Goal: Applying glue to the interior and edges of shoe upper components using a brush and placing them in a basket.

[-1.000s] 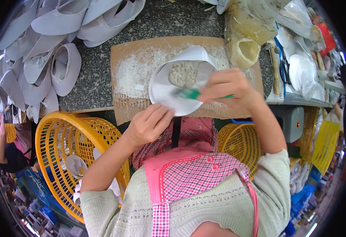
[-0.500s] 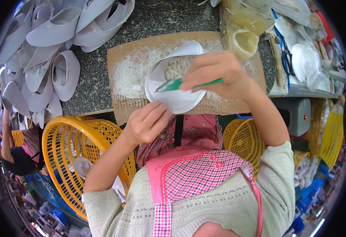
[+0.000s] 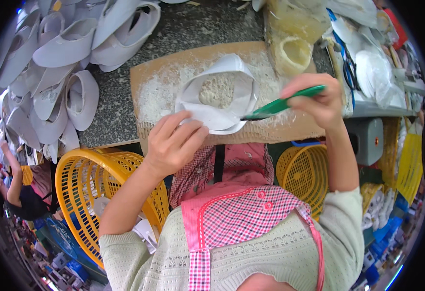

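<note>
A white shoe upper [image 3: 212,121] lies as an open ring on a cardboard sheet [image 3: 166,65], with the crusted cardboard visible through its middle. My left hand [image 3: 176,145] pinches the upper's near left edge between its fingers. In my right hand [image 3: 319,99] is a green-handled brush [image 3: 283,103], held at a slant. Its dark tip meets the upper's near right edge, or hovers just over it; I cannot tell which. The right fingers are slightly blurred. Dried whitish residue covers much of the cardboard.
White shoe uppers [image 3: 81,99] are heaped at the left of the speckled worktop [image 3: 193,29]. A glue-crusted yellowish container [image 3: 292,53] stands at the far right, near blue-handled scissors [image 3: 351,70]. Yellow baskets [image 3: 84,194] flank my lap. Another person [image 3: 21,194] is at the far left.
My right hand has drawn the brush rightward, from across the upper to its right edge. My left hand has shifted slightly left, and the upper's opening shows more fully.
</note>
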`<state>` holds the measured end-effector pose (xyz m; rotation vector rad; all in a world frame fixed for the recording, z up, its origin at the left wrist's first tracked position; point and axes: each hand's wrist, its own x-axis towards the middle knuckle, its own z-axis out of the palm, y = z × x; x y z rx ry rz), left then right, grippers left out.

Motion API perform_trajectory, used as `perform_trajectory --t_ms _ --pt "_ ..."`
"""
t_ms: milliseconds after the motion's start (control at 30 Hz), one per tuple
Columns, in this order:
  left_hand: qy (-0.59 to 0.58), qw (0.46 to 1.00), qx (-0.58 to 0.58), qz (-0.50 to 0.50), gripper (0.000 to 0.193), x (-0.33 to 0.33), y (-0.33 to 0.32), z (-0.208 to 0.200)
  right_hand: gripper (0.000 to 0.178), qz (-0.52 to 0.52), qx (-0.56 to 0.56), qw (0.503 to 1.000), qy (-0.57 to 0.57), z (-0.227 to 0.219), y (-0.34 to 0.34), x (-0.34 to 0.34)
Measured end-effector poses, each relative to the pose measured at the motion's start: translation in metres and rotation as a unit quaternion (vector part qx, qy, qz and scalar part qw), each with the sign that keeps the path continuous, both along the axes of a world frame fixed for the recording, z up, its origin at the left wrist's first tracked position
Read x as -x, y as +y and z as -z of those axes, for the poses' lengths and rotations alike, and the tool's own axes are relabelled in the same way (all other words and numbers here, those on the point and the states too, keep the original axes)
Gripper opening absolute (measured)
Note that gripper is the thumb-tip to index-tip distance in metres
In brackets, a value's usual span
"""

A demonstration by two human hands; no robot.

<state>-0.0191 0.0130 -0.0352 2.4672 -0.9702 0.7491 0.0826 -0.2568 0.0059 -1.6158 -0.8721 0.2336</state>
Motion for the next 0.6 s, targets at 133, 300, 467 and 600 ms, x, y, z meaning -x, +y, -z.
perform_trajectory --t_ms 133,300,467,600 --pt "0.183 0.981 0.055 -0.030 0.015 -0.024 0.007 -0.032 0.014 0.127 -0.169 0.964 0.161 0.041 -0.021 0.021" --pt "0.216 0.950 0.207 -0.090 0.008 -0.063 0.021 -0.093 0.014 0.178 -0.205 0.922 0.276 0.086 -0.031 0.051" --pt "0.135 0.838 0.525 -0.057 0.011 -0.063 0.078 -0.215 0.017 0.140 -0.272 0.909 0.283 0.081 -0.034 0.051" --pt "-0.009 0.802 0.597 -0.028 0.017 -0.040 0.167 -0.303 0.018 0.138 -0.261 0.914 0.279 0.075 -0.026 0.050"
